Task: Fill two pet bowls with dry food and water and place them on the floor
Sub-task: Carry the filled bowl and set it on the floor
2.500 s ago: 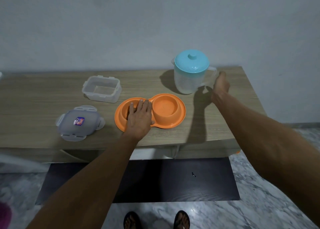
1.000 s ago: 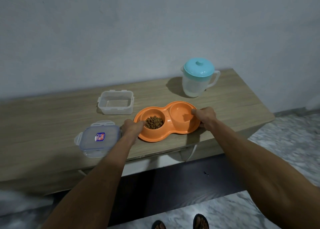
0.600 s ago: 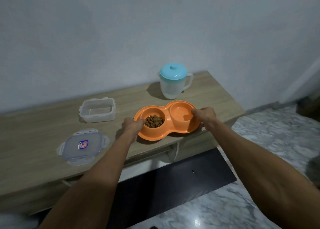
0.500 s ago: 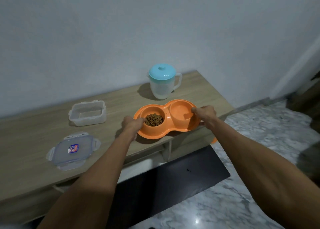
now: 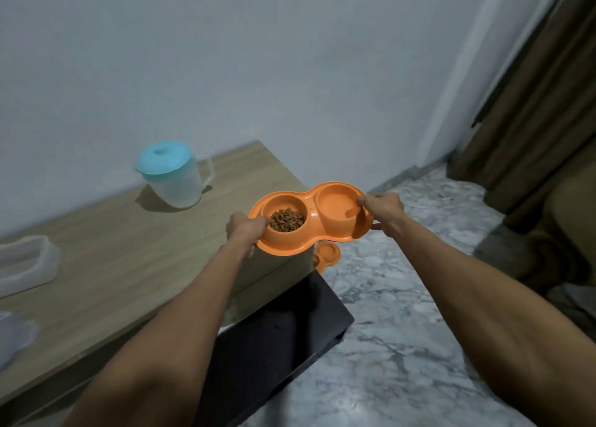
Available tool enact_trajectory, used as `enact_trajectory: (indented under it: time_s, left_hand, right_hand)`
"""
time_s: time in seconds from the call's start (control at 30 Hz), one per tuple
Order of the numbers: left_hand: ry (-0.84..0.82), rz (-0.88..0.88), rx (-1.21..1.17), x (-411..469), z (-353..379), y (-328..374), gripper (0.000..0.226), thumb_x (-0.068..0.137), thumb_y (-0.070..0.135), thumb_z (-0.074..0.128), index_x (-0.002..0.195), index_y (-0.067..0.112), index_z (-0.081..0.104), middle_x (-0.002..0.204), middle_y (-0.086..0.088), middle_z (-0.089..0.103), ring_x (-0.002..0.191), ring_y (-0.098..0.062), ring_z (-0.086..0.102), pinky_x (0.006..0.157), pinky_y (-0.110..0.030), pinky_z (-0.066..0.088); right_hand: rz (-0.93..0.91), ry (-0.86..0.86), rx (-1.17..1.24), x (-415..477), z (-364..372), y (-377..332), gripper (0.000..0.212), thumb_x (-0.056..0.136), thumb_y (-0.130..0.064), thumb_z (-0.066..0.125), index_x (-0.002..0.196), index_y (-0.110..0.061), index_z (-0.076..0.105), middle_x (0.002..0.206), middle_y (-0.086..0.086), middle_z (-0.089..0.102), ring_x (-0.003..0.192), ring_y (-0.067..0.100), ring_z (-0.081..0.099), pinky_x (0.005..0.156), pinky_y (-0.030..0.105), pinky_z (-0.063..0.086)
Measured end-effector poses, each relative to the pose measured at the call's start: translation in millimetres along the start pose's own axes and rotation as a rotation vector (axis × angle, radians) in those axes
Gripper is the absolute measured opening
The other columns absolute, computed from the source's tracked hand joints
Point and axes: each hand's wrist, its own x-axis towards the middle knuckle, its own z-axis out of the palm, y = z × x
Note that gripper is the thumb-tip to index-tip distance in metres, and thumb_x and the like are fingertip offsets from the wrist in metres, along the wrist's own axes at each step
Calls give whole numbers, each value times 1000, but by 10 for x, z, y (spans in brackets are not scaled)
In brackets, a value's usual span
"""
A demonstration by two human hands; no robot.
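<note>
An orange double pet bowl (image 5: pixel 309 230) hangs in the air past the right end of the wooden table (image 5: pixel 135 265), held level between both hands. Its left cup holds brown dry food (image 5: pixel 287 221); whether its right cup (image 5: pixel 337 205) holds water I cannot tell. My left hand (image 5: pixel 245 233) grips the bowl's left rim and my right hand (image 5: pixel 382 209) grips the right rim. A second orange bowl (image 5: pixel 327 255) lies on the marble floor (image 5: pixel 403 313) just below. The clear pitcher with a blue lid (image 5: pixel 172 173) stands on the table by the wall.
An open clear food container (image 5: pixel 24 265) sits at the table's left, its lid (image 5: pixel 13 333) at the frame edge. A black mat (image 5: pixel 274 339) lies in front of the table. Brown curtains (image 5: pixel 541 104) and a dark object stand at the right.
Both hands lifted the double bowl off the table and carried it right, beyond the table's end. The view swung right, showing the floor, curtains and a second bowl.
</note>
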Motion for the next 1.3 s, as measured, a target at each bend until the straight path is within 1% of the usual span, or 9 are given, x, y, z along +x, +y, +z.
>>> enact_trajectory:
  time_s: [0.13, 0.27, 0.4, 0.57, 0.63, 0.8, 0.93, 1.07, 1.3]
  left_hand:
    - [-26, 25, 15, -145, 676, 299, 35, 78, 29, 75, 92, 1, 60, 93, -17, 66, 75, -31, 65, 45, -25, 42]
    - [-55, 26, -3, -242, 1329, 600, 40, 77, 29, 75, 96, -4, 63, 88, -20, 70, 63, -28, 62, 51, -31, 48]
    - [-56, 30, 37, -253, 1883, 838, 36, 79, 29, 74, 92, -3, 64, 75, -16, 65, 53, -25, 56, 47, -30, 44]
    - [-74, 38, 45, -8, 2480, 1056, 33, 80, 25, 75, 92, -4, 64, 87, -19, 68, 71, -30, 66, 57, -37, 53]
    - [-81, 29, 36, 162, 2710, 1132, 36, 79, 25, 76, 96, -5, 66, 91, -20, 69, 78, -32, 69, 65, -42, 58]
    - [-90, -2, 42, 752, 3278, 1312, 37, 79, 27, 76, 95, -6, 67, 88, -20, 69, 66, -29, 64, 57, -36, 53]
    - [-65, -19, 33, 1358, 3751, 1444, 27, 79, 27, 76, 74, 4, 62, 86, -18, 69, 82, -33, 69, 78, -45, 59]
    - [-82, -22, -5, 1915, 4191, 1511, 28, 78, 22, 76, 62, 6, 58, 72, -14, 61, 75, -27, 64, 68, -41, 55]
    - [-84, -51, -8, 2870, 5017, 1390, 22, 68, 34, 75, 76, 14, 68, 91, -19, 73, 87, -34, 71, 78, -54, 60]
  right_hand:
    - [-7, 15, 6, 428, -632, 101, 33, 74, -27, 75, 95, -2, 68, 103, 16, 68, 91, 34, 66, 80, 51, 59]
    - [14, 33, -1, 873, -1209, 207, 39, 70, -28, 75, 98, -1, 67, 103, 14, 66, 92, 33, 65, 77, 50, 60]
    - [10, 52, -9, 1329, -1599, 260, 23, 73, -25, 75, 81, -7, 64, 99, 13, 67, 93, 33, 65, 77, 49, 60]
    - [26, 57, -13, 1936, -1840, 330, 33, 74, -25, 75, 95, -2, 68, 98, 14, 69, 92, 32, 66, 75, 49, 60]
    - [29, 65, -22, 2200, -1882, 351, 32, 73, -26, 75, 93, -2, 68, 97, 13, 69, 91, 32, 66, 74, 48, 61]
    - [18, 76, -44, 2991, -1842, 308, 21, 76, -26, 74, 76, -10, 60, 91, 11, 67, 87, 30, 65, 76, 49, 61]
    - [48, 69, -50, 3762, -1692, 292, 32, 75, -29, 74, 100, -11, 64, 98, 10, 67, 90, 29, 67, 79, 48, 61]
    - [78, 41, -62, 4521, -1514, 378, 39, 72, -33, 73, 104, -12, 67, 98, 8, 70, 89, 27, 68, 82, 47, 60]
    - [77, -16, -89, 5813, -1116, 672, 21, 74, -29, 72, 90, -24, 58, 80, -9, 60, 90, 22, 65, 87, 48, 57]
